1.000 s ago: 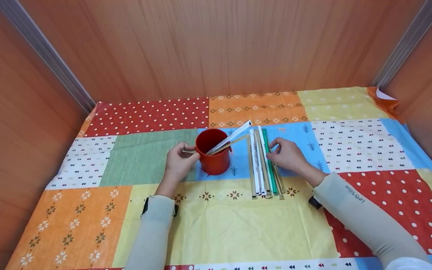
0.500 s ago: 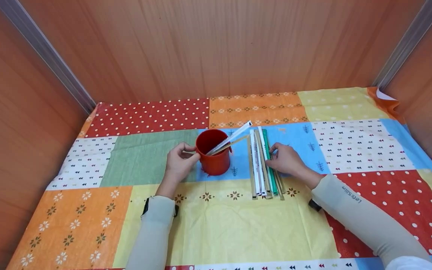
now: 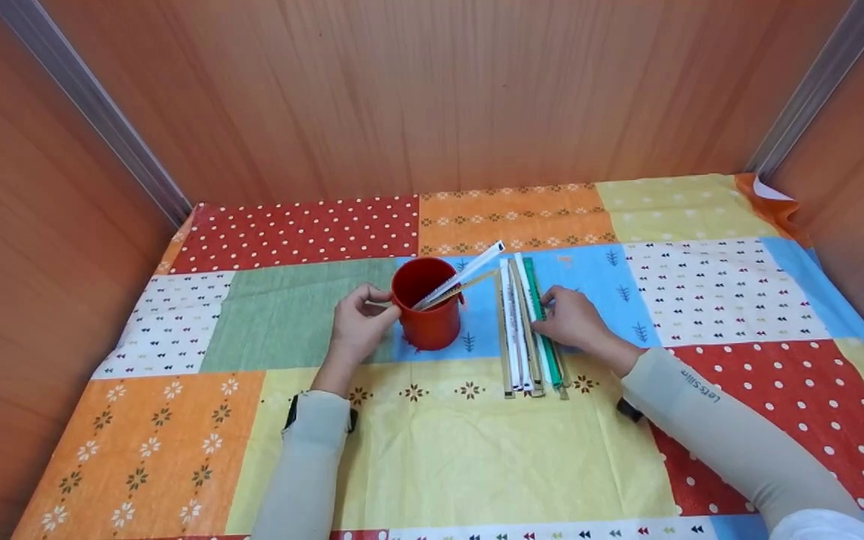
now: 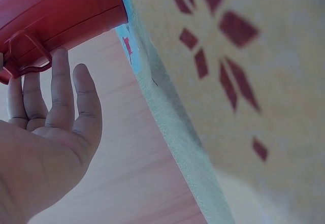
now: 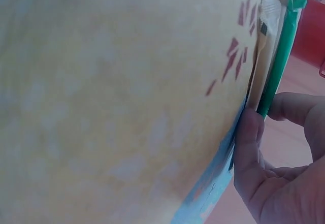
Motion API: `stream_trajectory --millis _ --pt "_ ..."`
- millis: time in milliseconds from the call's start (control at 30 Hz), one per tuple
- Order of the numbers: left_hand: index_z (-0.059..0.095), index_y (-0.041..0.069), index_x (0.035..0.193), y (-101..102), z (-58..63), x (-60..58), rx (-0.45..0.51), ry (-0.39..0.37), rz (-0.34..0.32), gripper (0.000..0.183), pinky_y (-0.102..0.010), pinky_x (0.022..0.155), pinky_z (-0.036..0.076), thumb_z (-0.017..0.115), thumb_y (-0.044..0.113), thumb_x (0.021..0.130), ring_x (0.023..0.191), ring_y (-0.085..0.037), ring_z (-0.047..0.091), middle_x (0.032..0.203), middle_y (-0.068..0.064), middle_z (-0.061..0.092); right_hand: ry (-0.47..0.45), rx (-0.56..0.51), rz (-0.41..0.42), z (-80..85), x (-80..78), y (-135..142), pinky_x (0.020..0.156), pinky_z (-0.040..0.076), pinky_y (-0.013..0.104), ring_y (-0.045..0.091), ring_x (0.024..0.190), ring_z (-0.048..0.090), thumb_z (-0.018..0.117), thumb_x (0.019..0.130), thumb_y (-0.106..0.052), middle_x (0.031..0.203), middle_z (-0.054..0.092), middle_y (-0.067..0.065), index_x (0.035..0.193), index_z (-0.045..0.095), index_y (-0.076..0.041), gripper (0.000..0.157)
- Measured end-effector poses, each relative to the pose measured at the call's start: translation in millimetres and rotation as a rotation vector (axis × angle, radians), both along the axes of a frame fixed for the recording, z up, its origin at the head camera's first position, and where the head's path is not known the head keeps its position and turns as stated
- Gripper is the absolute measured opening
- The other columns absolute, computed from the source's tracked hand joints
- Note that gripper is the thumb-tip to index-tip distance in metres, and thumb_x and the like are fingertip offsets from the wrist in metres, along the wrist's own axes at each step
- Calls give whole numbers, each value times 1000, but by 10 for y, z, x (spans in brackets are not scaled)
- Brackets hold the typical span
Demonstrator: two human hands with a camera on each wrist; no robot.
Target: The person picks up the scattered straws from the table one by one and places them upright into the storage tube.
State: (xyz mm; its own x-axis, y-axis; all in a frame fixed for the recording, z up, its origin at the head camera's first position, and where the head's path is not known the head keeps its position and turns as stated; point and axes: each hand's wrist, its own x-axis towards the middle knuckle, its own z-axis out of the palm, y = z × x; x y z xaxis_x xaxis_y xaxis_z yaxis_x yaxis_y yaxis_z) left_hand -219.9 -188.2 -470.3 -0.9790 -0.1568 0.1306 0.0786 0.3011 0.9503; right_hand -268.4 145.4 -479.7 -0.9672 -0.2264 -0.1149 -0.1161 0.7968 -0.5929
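A red cup [image 3: 432, 328] with a side handle stands upright on the cloth. My left hand [image 3: 359, 325] holds its left rim between thumb and index finger. In the left wrist view, the other fingers [image 4: 61, 89] reach along the cup's wire-like handle [image 4: 36, 51]. A white wrapped straw [image 3: 469, 271] and a brownish one [image 3: 469, 286] lean out of the cup to the right. Beside it lies a row of wrapped straws [image 3: 511, 330], white and brownish. My right hand [image 3: 573, 318] pinches the green wrapped straw [image 5: 282, 56] at the row's right side.
A patchwork-print tablecloth [image 3: 462, 450] covers the table. Wood-grain panels [image 3: 432, 97] rise at the back and both sides. The cloth's far right corner [image 3: 768, 196] curls up against the panel.
My right hand has come slightly down onto the green straw, whose near end has shifted a little to the right. My left hand and the cup have stayed in place.
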Motion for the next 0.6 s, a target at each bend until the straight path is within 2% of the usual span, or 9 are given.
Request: stream_trajectory --millis 400,500,600 --pt "66 9 95 10 12 -7 8 -65 11 16 -28 65 53 72 16 82 87 -20 65 106 -7 67 -36 -45 -12 -33 -24 16 56 43 27 16 65 55 66 87 -22 79 60 9 114 55 1 38" --pt "66 7 96 24 68 13 11 -80 6 16 -28 65 53 71 14 83 88 -20 65 106 -8 67 -42 -58 -17 -30 -26 21 58 43 27 17 67 56 65 87 -20 82 62 10 116 54 1 37" --pt "65 4 97 61 196 81 7 -86 0 16 -27 65 53 70 11 83 88 -22 65 105 -10 67 -51 -74 -26 -22 -27 29 59 43 27 17 69 57 63 87 -17 86 63 12 117 53 2 37"
